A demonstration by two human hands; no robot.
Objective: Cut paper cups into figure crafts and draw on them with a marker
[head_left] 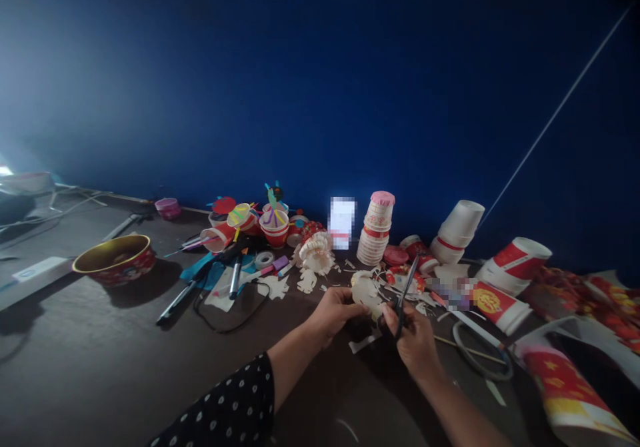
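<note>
The left hand (336, 313) is pinching a cut white paper cup (364, 292) at lower centre while the right hand (414, 343) is working scissors (406, 293) right beside it, so a slipping blade could be nicking skin or tearing the thin paper.

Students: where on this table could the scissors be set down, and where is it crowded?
Dark tabletop shows left of the left hand, below the gold-rimmed red bowl. Crowded: beyond the right hand, among stacked paper cups and paper scraps.
</note>
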